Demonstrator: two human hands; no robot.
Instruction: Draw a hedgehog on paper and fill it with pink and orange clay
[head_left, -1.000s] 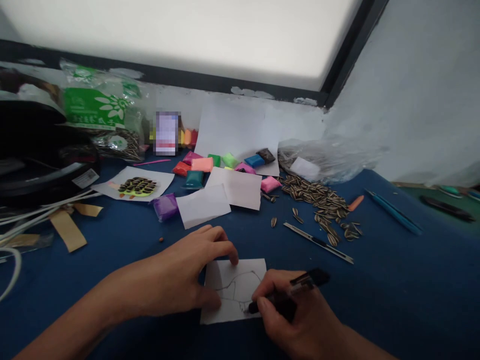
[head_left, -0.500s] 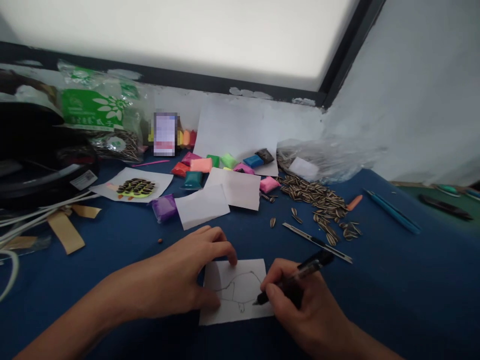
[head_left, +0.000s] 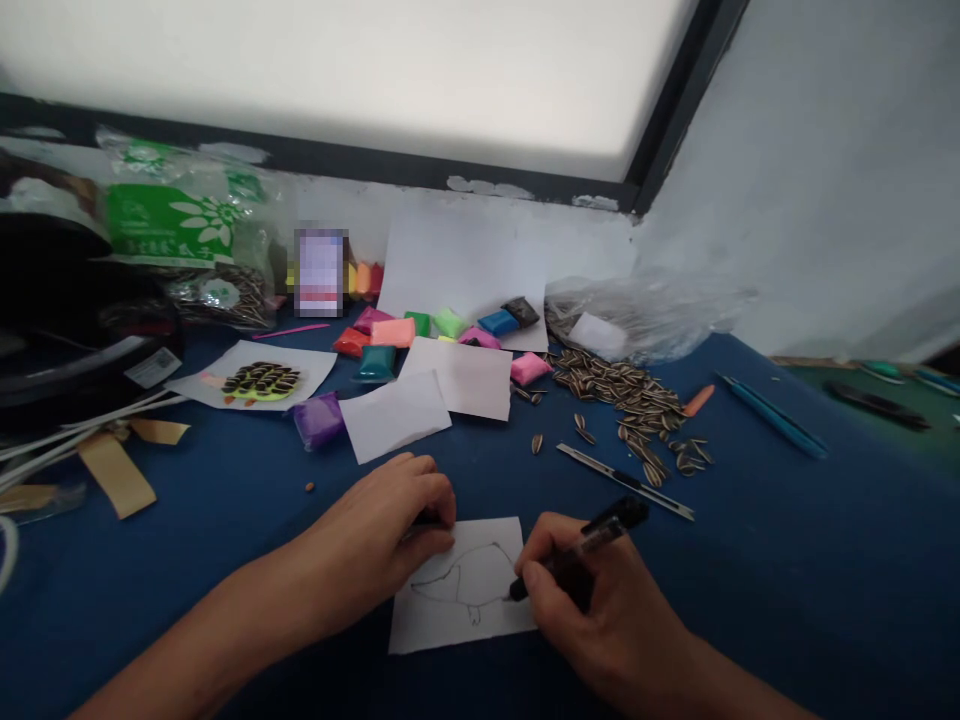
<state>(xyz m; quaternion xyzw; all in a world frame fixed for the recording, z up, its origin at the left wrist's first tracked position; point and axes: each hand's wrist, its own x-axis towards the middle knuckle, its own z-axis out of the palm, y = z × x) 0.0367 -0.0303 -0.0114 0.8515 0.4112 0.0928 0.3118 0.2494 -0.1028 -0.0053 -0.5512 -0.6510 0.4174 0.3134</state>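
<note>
A small white sheet of paper (head_left: 491, 632) lies on the blue table, bearing a line drawing of a rounded animal with a pointed left end and a small foot below. My left hand (head_left: 394, 525) rests at its upper left corner, fingers curled and the thumb drawn close to the index finger. Between the fingers of my right hand (head_left: 592, 620) is a black pen (head_left: 592, 540), slanting up to the right. Its tip meets the paper at the drawing's lower right. My palm hides the sheet's right edge.
Above the sheet lie a utility knife (head_left: 626, 482), loose sunflower seeds (head_left: 622, 390), blank papers (head_left: 397, 415) and several coloured clay packets (head_left: 375, 363). A seed-covered clay figure (head_left: 262, 382) sits on paper at left. Behind are a seed bag (head_left: 187, 230) and a phone (head_left: 321, 270). Blue tweezers (head_left: 772, 415) lie right.
My left thumb has moved up off the drawing toward the index finger, uncovering the drawing's pointed left end. The pen tip stays near the lower right outline. The whole view has shifted slightly.
</note>
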